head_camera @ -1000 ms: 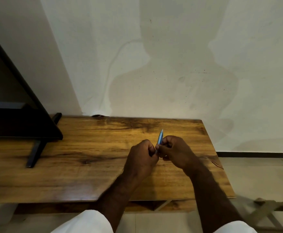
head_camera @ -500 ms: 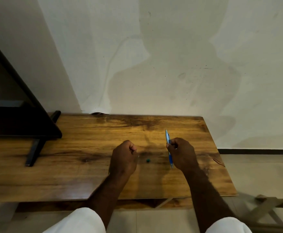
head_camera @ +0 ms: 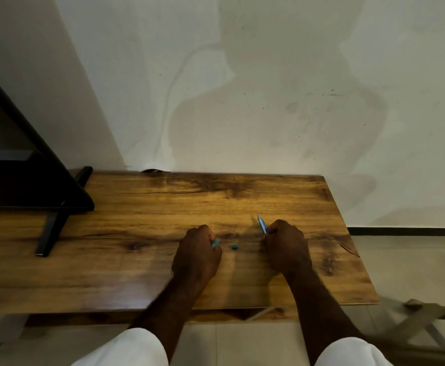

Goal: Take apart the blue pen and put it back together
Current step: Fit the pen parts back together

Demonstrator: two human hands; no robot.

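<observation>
There are 2 hands over the wooden table [head_camera: 137,273]: 1 left hand [head_camera: 196,256] and 1 right hand [head_camera: 287,247], each closed around 1 blue piece. That makes 3 blue pen pieces in sight: 1 short blue piece [head_camera: 215,243] poking from the left hand's fingers, 1 longer blue pen barrel [head_camera: 261,223] rising from the right hand, and 1 small blue-green bit [head_camera: 234,247] lying on the wood between the 2 hands, touching neither. Far left of the left hand stands 1 black screen [head_camera: 12,180]. 2 white sleeves [head_camera: 126,350] show below the hands.
</observation>
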